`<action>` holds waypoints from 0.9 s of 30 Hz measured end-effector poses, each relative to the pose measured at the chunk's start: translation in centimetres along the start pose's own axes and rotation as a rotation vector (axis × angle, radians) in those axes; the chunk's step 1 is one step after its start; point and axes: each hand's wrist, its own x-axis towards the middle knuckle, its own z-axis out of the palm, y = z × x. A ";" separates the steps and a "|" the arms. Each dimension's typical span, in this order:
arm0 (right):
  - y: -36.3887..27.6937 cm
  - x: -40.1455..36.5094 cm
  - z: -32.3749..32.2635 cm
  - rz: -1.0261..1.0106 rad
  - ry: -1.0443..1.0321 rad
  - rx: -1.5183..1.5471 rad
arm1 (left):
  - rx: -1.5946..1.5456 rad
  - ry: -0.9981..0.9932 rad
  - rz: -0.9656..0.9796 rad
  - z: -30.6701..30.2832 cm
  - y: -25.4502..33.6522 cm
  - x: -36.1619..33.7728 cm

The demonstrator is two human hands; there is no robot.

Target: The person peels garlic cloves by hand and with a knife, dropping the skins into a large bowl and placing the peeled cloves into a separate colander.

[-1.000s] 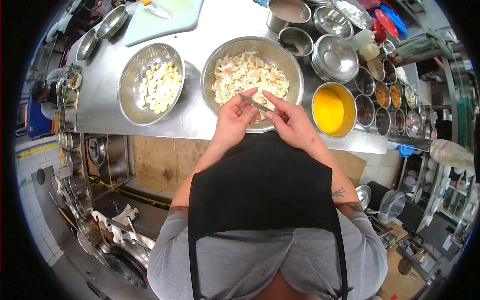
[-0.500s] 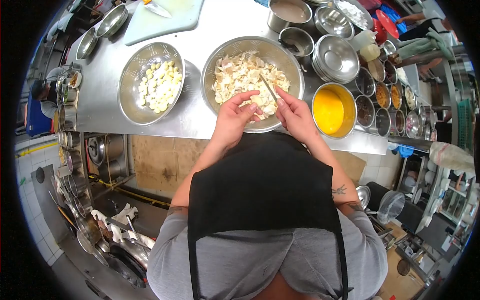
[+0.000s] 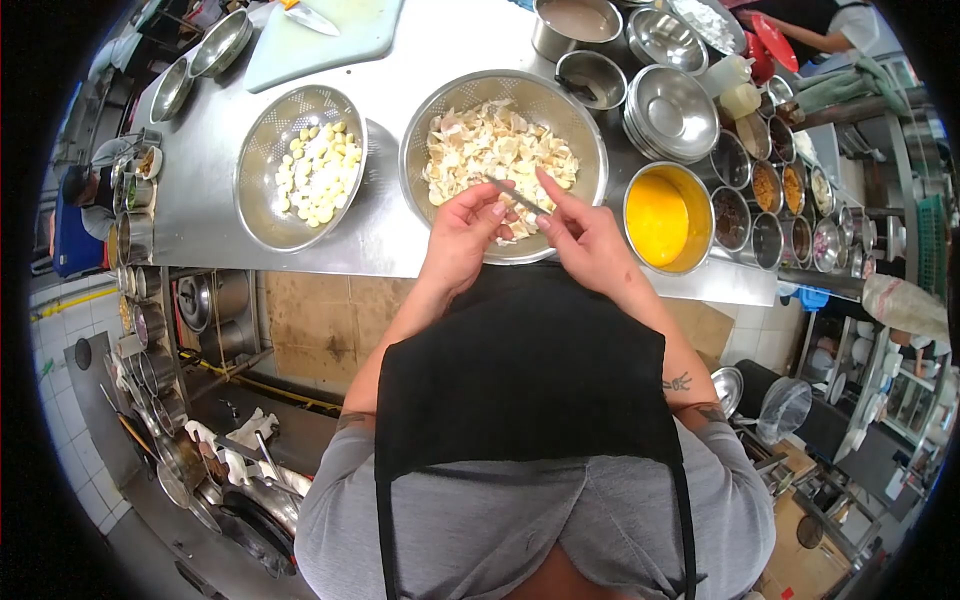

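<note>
My right hand [image 3: 588,240] grips a small knife [image 3: 516,195], its narrow blade slanting up and left toward my other hand. With thumb and fingers pinched together, my left hand [image 3: 464,232] holds a garlic clove, mostly hidden by the fingertips. Both hands are over the near rim of a large perforated steel colander [image 3: 418,110]. Inside it lies a heap of garlic cloves and papery skins [image 3: 495,140]. Left of this stands a second colander [image 3: 256,190] with peeled garlic cloves [image 3: 320,175] in it.
A steel pot of yellow liquid [image 3: 658,220] stands right of my hands. Beyond it are stacked steel bowls [image 3: 672,112] and several ingredient containers [image 3: 765,188]. A cutting board [image 3: 345,50] bearing a knife [image 3: 312,18] lies at the back left. Other people work at both sides.
The knife has swung from pointing away over the heap to slanting left across to my left hand. My right index finger now stretches forward. A person at upper right has moved further into view.
</note>
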 end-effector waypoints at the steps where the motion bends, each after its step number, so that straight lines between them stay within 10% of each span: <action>1: -0.4 0.0 0.0 -0.030 -0.017 -0.020 | 0.006 -0.007 -0.007 -0.1 0.1 0.0; 9: -0.1 0.5 0.8 -0.263 0.041 -0.050 | 0.085 -0.046 -0.009 0.6 0.3 -0.3; 27: 2.5 0.2 2.3 -0.015 0.000 0.552 | 0.300 -0.061 0.027 0.9 -0.4 -0.6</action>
